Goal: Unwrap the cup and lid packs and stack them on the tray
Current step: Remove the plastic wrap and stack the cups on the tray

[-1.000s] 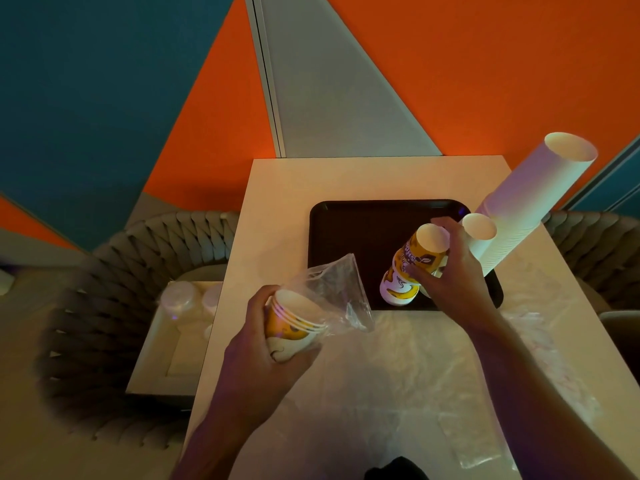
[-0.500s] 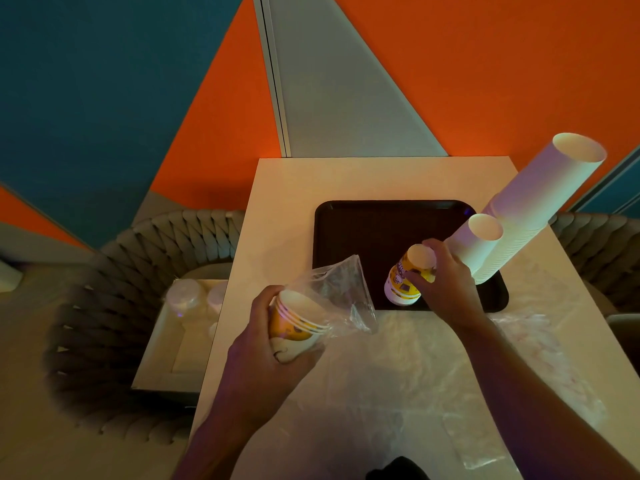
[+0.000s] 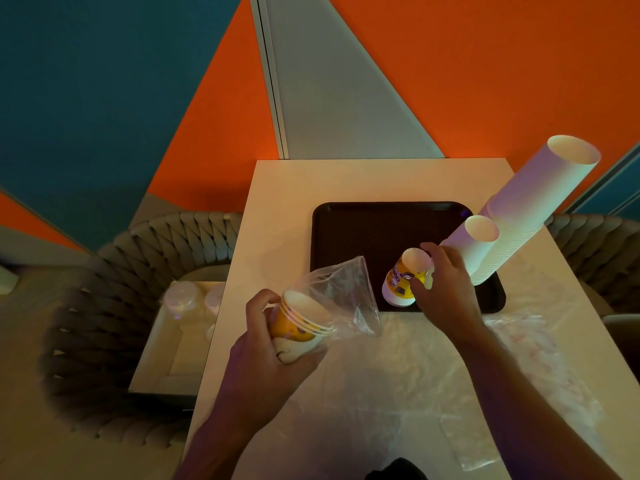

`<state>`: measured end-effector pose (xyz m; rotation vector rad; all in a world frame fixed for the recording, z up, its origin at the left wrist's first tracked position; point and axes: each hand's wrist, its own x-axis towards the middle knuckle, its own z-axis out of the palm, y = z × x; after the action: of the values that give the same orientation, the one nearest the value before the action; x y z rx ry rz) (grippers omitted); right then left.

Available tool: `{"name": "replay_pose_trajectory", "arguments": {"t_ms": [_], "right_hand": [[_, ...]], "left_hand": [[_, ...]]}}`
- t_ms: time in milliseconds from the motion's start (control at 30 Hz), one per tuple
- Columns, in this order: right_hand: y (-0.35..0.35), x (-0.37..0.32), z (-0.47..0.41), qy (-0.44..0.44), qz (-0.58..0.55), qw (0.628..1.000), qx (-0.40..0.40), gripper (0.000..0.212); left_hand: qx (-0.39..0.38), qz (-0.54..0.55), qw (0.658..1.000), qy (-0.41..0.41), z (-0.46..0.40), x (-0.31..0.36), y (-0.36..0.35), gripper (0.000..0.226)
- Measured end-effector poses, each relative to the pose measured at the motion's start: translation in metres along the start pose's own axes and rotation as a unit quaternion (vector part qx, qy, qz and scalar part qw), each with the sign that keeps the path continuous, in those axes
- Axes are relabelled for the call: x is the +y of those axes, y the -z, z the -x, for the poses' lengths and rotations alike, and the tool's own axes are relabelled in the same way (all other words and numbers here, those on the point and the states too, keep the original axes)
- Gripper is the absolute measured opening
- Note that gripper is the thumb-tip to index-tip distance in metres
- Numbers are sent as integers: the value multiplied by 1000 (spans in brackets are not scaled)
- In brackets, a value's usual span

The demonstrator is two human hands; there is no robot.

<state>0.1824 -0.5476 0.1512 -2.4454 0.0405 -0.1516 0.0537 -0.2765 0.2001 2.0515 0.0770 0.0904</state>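
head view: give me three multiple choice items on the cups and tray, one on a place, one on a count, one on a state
1. Where does the yellow printed cup stack under the right hand stand?
A. on the dark tray
B. on the wicker chair
C. on the box beside the table

2. How many white cup stacks lean over the tray's right side?
A. one
B. two
C. four

3. What state is the clear wrapper at the left hand in?
A. sealed over the cups
B. pulled open, loose past the cup rims
C. folded flat on the tray

Answers:
1 A: its base sits at the tray's near edge.
2 B: a tall white stack and a shorter white stack show.
3 B: the held yellow cups show bare rims, plastic billowing beyond.
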Motion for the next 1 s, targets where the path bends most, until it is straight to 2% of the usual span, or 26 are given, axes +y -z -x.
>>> {"name": "replay_pose_trajectory", "arguments": {"t_ms": [67,133,200,400,567,733,800,900,1000], "right_hand": [[7,-15,6,20,-48,998,33,43],[16,-33,11,28,-115,993,27,28],[23,-47,17,42,-166,985,-8,24],[30,-74,29,95,-246,955,-134,40],[24,-83,33,147,-320,900,-259,17],[16,-85,33,161,-337,866,-333,9],[12,-83,33,173,-321,865,-346,15],[7,-81,33,180,-311,859,-365,7],[3,-85,32,188,-298,856,-378,10]], "left_hand": [[-2,0,1000,-1,0,1,0,75],[-5,1,1000,-6,-1,2,-1,74],[-8,2,1000,-8,-1,4,-2,74],[-13,-13,1000,-8,-2,4,-4,75],[-33,-13,999,-2,-2,4,-6,80],[-40,-10,999,-9,-1,7,-9,77],[-44,-13,999,-13,-2,9,-9,75],[-50,-23,998,-19,-2,8,-9,77],[-59,-24,998,-13,-2,6,-10,76]]}}
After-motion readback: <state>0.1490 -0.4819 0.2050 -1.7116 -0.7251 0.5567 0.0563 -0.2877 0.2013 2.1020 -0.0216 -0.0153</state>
